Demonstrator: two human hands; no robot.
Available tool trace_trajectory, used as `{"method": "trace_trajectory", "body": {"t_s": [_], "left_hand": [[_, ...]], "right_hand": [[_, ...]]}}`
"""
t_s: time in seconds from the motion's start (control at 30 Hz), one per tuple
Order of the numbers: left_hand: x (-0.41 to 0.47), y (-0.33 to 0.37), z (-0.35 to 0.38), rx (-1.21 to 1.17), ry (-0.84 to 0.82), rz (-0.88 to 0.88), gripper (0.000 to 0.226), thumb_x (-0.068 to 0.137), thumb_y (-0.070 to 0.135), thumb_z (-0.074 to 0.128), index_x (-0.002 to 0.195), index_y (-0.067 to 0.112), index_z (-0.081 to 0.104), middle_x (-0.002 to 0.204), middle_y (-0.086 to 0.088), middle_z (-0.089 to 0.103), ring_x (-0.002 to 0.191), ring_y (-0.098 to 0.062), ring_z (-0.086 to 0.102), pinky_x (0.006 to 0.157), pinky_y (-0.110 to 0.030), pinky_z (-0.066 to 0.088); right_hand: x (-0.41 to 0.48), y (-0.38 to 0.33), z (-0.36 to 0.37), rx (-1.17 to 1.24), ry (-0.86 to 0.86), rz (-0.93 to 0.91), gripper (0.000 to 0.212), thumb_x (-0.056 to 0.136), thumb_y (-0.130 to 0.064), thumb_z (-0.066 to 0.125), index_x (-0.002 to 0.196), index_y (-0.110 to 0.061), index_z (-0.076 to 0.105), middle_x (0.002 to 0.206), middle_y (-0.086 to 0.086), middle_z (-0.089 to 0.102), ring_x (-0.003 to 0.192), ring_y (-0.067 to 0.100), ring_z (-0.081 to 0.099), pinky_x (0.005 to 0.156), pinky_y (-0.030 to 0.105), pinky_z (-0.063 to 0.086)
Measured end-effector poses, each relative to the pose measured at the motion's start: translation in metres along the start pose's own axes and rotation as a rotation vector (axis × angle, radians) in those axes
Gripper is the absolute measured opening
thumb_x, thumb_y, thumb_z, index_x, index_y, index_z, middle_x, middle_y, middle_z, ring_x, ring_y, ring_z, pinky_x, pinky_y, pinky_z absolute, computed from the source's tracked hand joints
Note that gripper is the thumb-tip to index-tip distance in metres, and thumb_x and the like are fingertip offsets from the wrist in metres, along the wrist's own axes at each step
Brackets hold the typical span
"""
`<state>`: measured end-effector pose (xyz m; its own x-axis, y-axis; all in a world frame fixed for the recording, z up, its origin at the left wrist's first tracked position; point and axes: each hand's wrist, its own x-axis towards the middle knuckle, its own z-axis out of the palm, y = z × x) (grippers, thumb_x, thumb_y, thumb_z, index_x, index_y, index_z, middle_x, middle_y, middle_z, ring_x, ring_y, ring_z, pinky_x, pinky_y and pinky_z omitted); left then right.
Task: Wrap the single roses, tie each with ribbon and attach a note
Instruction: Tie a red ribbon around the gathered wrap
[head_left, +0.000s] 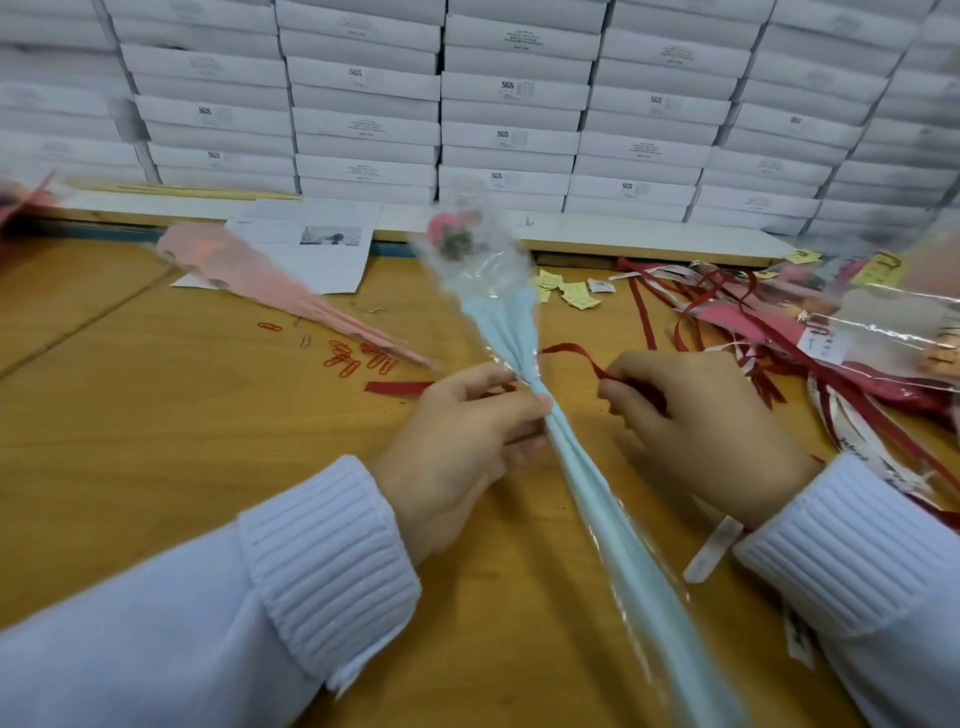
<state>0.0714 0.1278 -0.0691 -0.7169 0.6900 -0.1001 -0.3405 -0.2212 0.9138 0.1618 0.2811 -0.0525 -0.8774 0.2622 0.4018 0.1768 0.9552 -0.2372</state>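
The left hand (467, 436) is gripping the blue-wrapped rose (511, 332) at its gathered neck to cinch the paper while the right hand (696, 415) is pinching the red ribbon (571, 353) for tying.

**Pink, blue and red on honey-brown worktop (156, 441)**

A pink rose (441, 228) shows in pale blue wrap (511, 332) and clear film, with dark red ribbon (569, 352). Around: a salmon-pink wrap (270, 283), orange-red paper clips (358, 358), yellow notes (566, 293), white boxes (519, 135), white ribbed sleeves (322, 561).
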Motion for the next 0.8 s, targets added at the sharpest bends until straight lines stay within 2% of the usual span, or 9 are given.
{"method": "trace_trajectory", "body": {"t_s": [0.1,0.17,0.23,0.37,0.47,0.53,0.6,0.67,0.8], "left_hand": [[-0.0041,0.0011,0.0032,-0.049,-0.201,-0.062,0.024,0.082,-0.005,0.062,0.076,0.013,0.076,0.081,-0.009,0.072,0.075,-0.019,0.071,0.059,-0.023,0.056],[-0.005,0.001,0.0037,-0.032,-0.255,-0.062,0.02,0.083,-0.004,0.061,0.083,0.011,0.075,0.081,-0.009,0.072,0.073,-0.017,0.07,0.057,-0.022,0.054],[-0.0048,0.0011,0.0033,-0.016,-0.259,-0.059,0.017,0.084,-0.002,0.061,0.093,0.007,0.072,0.083,-0.009,0.072,0.073,-0.016,0.07,0.058,-0.021,0.054],[-0.0031,0.0013,0.001,-0.018,-0.225,-0.066,0.019,0.085,-0.003,0.06,0.083,0.009,0.074,0.082,-0.01,0.073,0.073,-0.016,0.071,0.059,-0.022,0.054],[-0.0027,0.0007,0.001,0.031,-0.194,-0.057,0.031,0.084,-0.004,0.061,0.068,0.017,0.077,0.08,-0.008,0.073,0.075,-0.017,0.071,0.06,-0.022,0.055],[-0.0018,0.0003,0.0007,0.042,-0.175,-0.062,0.035,0.084,-0.006,0.06,0.062,0.017,0.076,0.078,-0.008,0.073,0.074,-0.018,0.071,0.059,-0.022,0.055],[-0.0002,-0.001,-0.0003,0.065,-0.155,-0.08,0.027,0.083,-0.007,0.061,0.066,0.008,0.075,0.076,-0.009,0.072,0.072,-0.019,0.071,0.058,-0.022,0.055],[-0.0003,-0.0024,-0.0008,0.108,-0.167,-0.096,0.01,0.083,-0.007,0.063,0.083,0.0,0.07,0.074,-0.009,0.07,0.072,-0.019,0.071,0.061,-0.022,0.055],[-0.0035,-0.0009,-0.0013,0.105,-0.219,-0.105,0.02,0.082,-0.009,0.063,0.088,0.01,0.067,0.076,-0.009,0.071,0.073,-0.02,0.071,0.062,-0.023,0.057]], "right_hand": [[-0.0025,-0.0088,0.0021,0.064,-0.028,-0.137,0.026,0.09,-0.029,0.046,0.079,-0.018,0.066,0.066,-0.013,0.06,0.061,0.003,0.055,0.057,0.017,0.04],[-0.0032,-0.0112,0.0034,0.086,-0.054,-0.18,0.024,0.092,-0.022,0.052,0.07,-0.028,0.056,0.058,-0.021,0.049,0.059,-0.002,0.052,0.056,0.014,0.036],[-0.0037,-0.0113,0.0039,0.119,-0.085,-0.183,0.026,0.092,-0.017,0.056,0.07,-0.029,0.056,0.058,-0.022,0.049,0.063,-0.004,0.053,0.059,0.011,0.036],[-0.0045,-0.0116,0.0046,0.265,-0.14,-0.072,0.018,0.091,-0.024,0.055,0.086,-0.021,0.072,0.074,-0.011,0.066,0.072,0.005,0.058,0.067,0.019,0.043],[-0.0043,-0.0119,0.0024,0.346,-0.144,0.033,0.023,0.086,-0.034,0.053,0.084,-0.021,0.072,0.074,-0.004,0.066,0.073,0.013,0.059,0.072,0.033,0.05],[-0.0036,-0.0101,0.0003,0.383,-0.135,0.094,0.019,0.088,-0.031,0.056,0.08,-0.02,0.07,0.073,0.003,0.065,0.071,0.018,0.059,0.072,0.037,0.051],[-0.0033,-0.008,-0.0006,0.405,-0.152,0.142,0.018,0.088,-0.03,0.059,0.077,-0.022,0.07,0.072,0.004,0.065,0.069,0.017,0.059,0.067,0.033,0.051],[-0.0035,-0.0066,-0.0002,0.45,-0.157,0.196,0.016,0.087,-0.03,0.061,0.076,-0.024,0.072,0.066,-0.004,0.064,0.062,0.008,0.057,0.058,0.023,0.045],[-0.0037,-0.0051,0.0006,0.515,-0.16,0.29,0.015,0.085,-0.027,0.065,0.074,-0.029,0.074,0.07,-0.008,0.069,0.064,0.006,0.059,0.061,0.019,0.044]]}}
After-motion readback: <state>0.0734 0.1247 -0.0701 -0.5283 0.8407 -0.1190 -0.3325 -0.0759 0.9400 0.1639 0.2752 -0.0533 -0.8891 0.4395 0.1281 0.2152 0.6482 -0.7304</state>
